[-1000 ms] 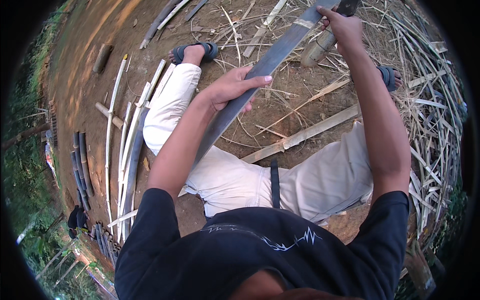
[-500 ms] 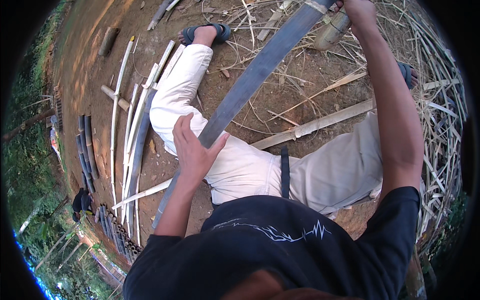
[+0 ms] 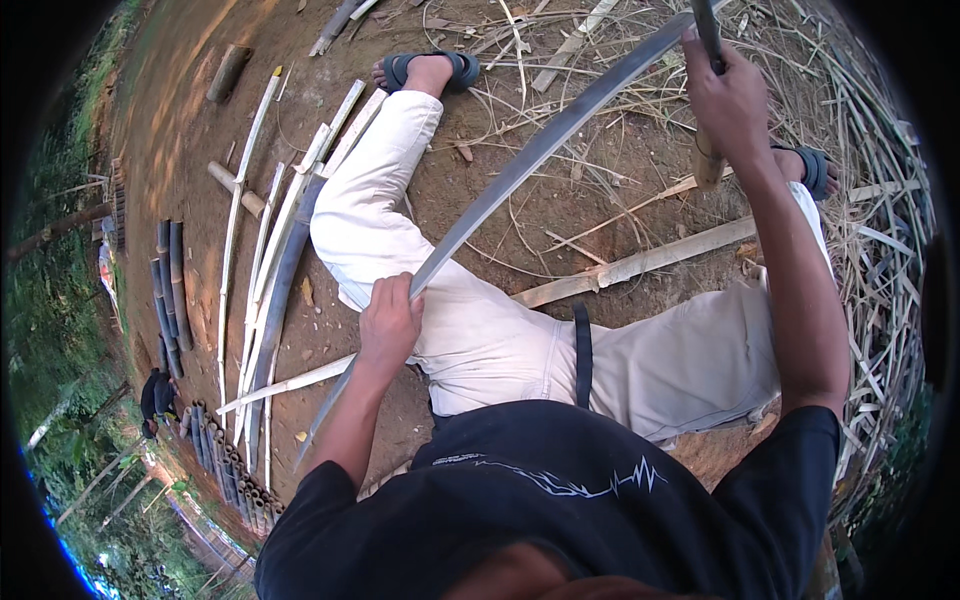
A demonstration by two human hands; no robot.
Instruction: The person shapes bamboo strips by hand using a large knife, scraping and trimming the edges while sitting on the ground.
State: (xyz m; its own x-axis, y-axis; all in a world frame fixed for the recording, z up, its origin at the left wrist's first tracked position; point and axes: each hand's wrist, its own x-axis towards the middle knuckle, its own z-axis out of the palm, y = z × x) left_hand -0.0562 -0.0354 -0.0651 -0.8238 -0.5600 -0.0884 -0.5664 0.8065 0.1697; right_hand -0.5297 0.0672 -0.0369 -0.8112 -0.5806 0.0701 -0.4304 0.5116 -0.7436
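Note:
A long split bamboo strip point(image 3: 510, 185), grey-skinned and seen nearly edge-on, runs slantwise across my lap from the upper right to the lower left. My left hand point(image 3: 390, 325) is closed around it above my thigh. In my right hand point(image 3: 732, 105), at the strip's far end, is a knife point(image 3: 708, 165) with a pale, thick handle poking out below the fist. Its narrow dark blade rises past the fingers and crosses the strip near the upper edge. Whether the blade bites into the bamboo cannot be made out.
Several pale split bamboo strips point(image 3: 262, 280) lie on the dirt to my left, with dark bamboo poles point(image 3: 172, 285) beyond them. Another strip point(image 3: 660, 258) lies between my legs. Shavings point(image 3: 880, 300) heap up at right. A person point(image 3: 158, 398) is far left.
The strip has turned from its broad face to its edge. My left hand has closed from spread fingers onto it. The right hand has moved slightly down, and the knife now points more upright.

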